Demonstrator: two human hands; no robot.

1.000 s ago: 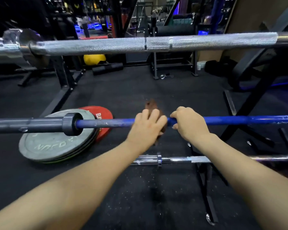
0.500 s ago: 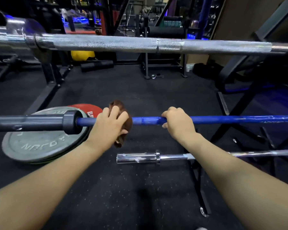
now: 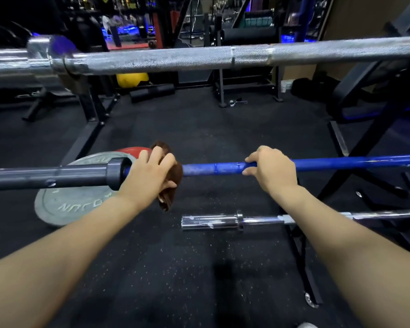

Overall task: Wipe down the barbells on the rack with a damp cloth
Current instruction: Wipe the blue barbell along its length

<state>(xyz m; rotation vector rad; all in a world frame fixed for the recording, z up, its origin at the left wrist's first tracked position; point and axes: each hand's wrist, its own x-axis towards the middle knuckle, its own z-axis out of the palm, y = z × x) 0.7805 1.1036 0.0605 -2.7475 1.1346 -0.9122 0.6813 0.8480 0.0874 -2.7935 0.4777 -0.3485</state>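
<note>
Three barbells lie across the black rack (image 3: 355, 176). The middle one is a blue barbell (image 3: 213, 168) with a dark grey sleeve at its left end. My left hand (image 3: 149, 176) grips a brown cloth (image 3: 173, 178) wrapped around the blue shaft, right beside the sleeve's collar. My right hand (image 3: 272, 170) grips the same shaft further right. A thick knurled silver barbell (image 3: 199, 56) runs across the top of the view. Lower down sits a thin chrome barbell (image 3: 237, 220).
A grey weight plate (image 3: 76, 207) and a red plate (image 3: 130, 150) lie on the black rubber floor at the left. Rack legs stand at the right and upper left. A yellow ball (image 3: 131, 79), a foam roller and other gym frames are behind.
My left hand slid the cloth leftward along the blue shaft, from beside my right hand out to the sleeve collar. My right hand kept its grip.
</note>
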